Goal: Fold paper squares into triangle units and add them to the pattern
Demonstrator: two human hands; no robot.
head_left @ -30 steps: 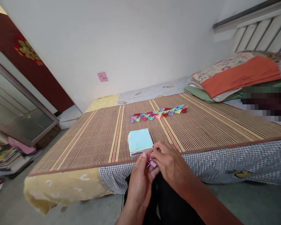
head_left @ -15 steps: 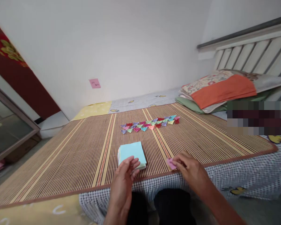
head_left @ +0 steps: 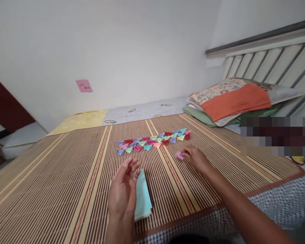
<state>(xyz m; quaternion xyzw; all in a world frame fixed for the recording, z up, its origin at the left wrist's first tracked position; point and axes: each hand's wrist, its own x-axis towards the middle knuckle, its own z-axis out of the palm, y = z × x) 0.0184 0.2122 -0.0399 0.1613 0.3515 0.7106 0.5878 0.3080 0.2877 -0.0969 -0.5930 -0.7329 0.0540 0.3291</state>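
Note:
My right hand [head_left: 196, 158] reaches forward over the striped bamboo mat [head_left: 66, 169] and pinches a small folded pink paper piece [head_left: 180, 155] at its fingertips, just short of two rows of several small folded coloured paper triangles [head_left: 154, 140]. My left hand [head_left: 123, 191] hovers with fingers spread above a stack of square paper sheets [head_left: 143, 198] with a light blue one on top, covering the stack's left part. It holds nothing.
The mat lies on a bed with a chequered sheet [head_left: 277, 203] and a yellow sheet [head_left: 78, 121]. Folded pillows with an orange cover [head_left: 234, 100] lie by the slatted headboard [head_left: 269, 64] at the right. A pink note [head_left: 84, 85] sticks on the white wall.
My right hand carried the pink folded piece from my lap forward to near the rows of triangles. My left hand let go and moved over the paper stack. The view moved closer to the bed.

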